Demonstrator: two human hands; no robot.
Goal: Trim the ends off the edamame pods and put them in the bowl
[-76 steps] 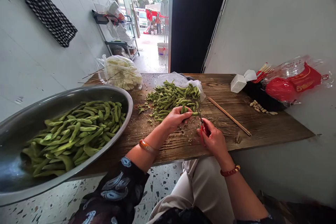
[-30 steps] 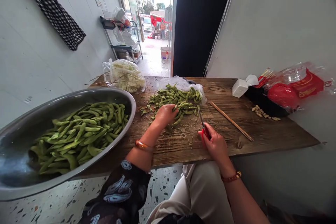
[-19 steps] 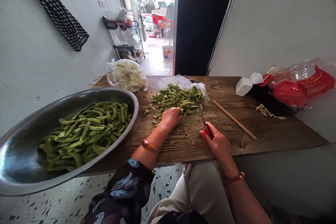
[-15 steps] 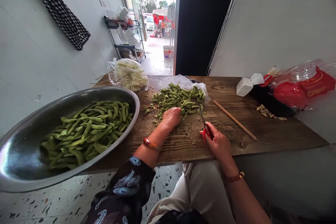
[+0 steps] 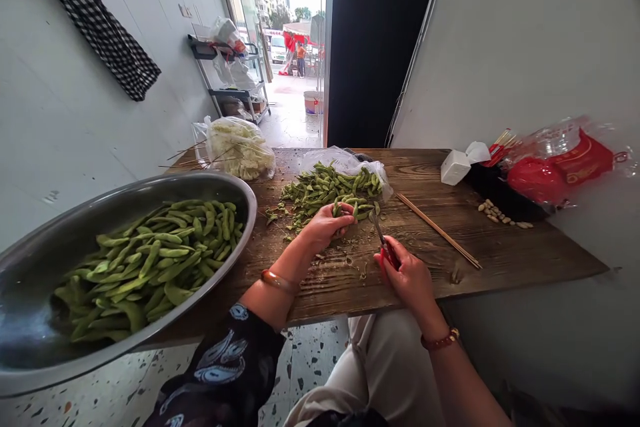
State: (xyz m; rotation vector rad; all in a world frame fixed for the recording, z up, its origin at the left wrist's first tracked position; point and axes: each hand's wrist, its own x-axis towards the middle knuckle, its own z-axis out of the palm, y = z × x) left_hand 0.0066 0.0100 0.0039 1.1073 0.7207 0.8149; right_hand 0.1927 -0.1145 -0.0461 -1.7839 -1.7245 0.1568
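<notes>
One pair of scissors (image 5: 382, 239) in right grip (image 5: 411, 278)

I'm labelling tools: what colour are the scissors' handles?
The scissors' handles are red, best seen in the head view.

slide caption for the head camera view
Left hand holds green pods, right hand holds red-handled scissors, over a wooden table.

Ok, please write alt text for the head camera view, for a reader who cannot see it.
A person's left hand holds green pods over a wooden table while the right hand holds red-handled scissors. Beyond the hands lies a pod heap; a metal bowl with more pods is on the left.
</notes>
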